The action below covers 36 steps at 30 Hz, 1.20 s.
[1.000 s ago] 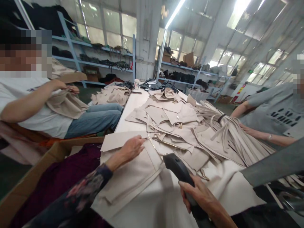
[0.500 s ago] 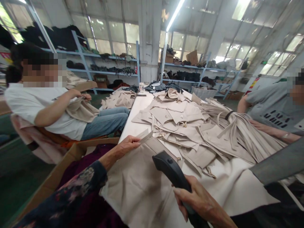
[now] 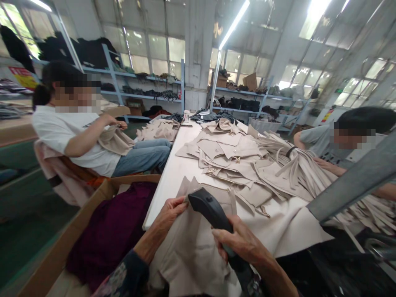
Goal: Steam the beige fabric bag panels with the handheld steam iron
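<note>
My left hand [image 3: 170, 212] pinches the upper edge of a beige fabric piece [image 3: 185, 251] that drapes over the near table edge. My right hand [image 3: 236, 239] is wrapped round the handle of a black handheld tool [image 3: 208, 205] with a curved neck and a blunt, angled head. The tool's exact kind is unclear. Its head is right beside my left fingertips, over the edge of the fabric; whether it touches the cloth I cannot tell. A zip runs along the upper part of this piece.
Beige pieces with metal clasps [image 3: 229, 150] cover the white table [image 3: 167, 177]. Bundled beige straps [image 3: 297, 165] lie to the right, near a grey metal post [image 3: 355, 173]. At left stands a cardboard box [image 3: 62, 231] with purple cloth [image 3: 114, 231]. One person sits on each side.
My left hand has drawn closer to me with the fabric edge. The tool's head has come across to my left fingertips. The person at right has leaned forward.
</note>
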### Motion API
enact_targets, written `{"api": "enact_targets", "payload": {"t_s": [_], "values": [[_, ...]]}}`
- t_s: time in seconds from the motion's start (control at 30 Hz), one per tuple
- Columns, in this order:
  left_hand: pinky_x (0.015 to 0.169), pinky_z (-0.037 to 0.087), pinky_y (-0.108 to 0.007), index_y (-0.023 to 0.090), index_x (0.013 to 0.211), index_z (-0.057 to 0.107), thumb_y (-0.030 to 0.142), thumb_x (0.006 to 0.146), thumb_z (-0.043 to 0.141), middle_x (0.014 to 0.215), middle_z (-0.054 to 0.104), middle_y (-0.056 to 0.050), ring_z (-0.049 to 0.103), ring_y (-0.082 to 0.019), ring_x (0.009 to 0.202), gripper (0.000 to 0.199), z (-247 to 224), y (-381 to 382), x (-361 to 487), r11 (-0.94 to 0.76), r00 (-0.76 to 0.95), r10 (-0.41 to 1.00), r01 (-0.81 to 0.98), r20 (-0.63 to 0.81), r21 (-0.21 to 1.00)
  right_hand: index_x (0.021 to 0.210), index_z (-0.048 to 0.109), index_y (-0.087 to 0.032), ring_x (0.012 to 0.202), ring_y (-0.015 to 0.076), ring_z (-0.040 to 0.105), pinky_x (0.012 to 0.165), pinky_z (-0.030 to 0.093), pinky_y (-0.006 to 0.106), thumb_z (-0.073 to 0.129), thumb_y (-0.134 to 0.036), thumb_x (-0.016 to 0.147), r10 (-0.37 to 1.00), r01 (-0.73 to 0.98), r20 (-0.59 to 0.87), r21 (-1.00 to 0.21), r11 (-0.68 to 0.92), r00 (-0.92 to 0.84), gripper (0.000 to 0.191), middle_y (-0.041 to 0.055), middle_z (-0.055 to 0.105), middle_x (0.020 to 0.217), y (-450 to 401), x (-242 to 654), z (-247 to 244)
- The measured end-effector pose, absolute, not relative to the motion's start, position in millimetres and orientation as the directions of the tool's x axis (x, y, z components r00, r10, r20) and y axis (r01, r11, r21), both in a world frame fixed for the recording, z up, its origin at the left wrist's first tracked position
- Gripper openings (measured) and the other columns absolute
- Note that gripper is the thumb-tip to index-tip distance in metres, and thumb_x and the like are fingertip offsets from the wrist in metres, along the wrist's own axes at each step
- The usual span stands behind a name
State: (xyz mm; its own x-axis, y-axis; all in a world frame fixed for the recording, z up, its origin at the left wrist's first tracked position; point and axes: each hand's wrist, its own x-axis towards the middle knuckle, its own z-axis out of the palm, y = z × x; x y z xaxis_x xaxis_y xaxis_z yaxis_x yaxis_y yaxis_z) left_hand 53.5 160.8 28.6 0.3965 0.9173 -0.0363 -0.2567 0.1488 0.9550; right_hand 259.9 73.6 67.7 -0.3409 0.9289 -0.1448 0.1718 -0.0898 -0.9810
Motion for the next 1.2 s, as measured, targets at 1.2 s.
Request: {"api": "enact_targets", "payload": {"t_s": [1.2], "values": [[0.084, 0.048, -0.036, 0.012, 0.101, 0.061, 0.001, 0.084, 0.043, 0.095, 0.062, -0.011, 0.056, -0.023, 0.091, 0.027, -31.2, 148.1, 87.9, -0.782, 0.702, 0.558, 0.624, 0.442, -0.004, 0.074, 0.049, -0.016, 0.036, 0.0085, 0.045, 0.039, 0.038, 0.019, 0.054, -0.042, 0.082, 0.931, 0.244, -0.364, -0.906, -0.347, -0.029, 0.027, -0.0043, 0.049, 0.044, 13.9, 320.5, 46.6]]}}
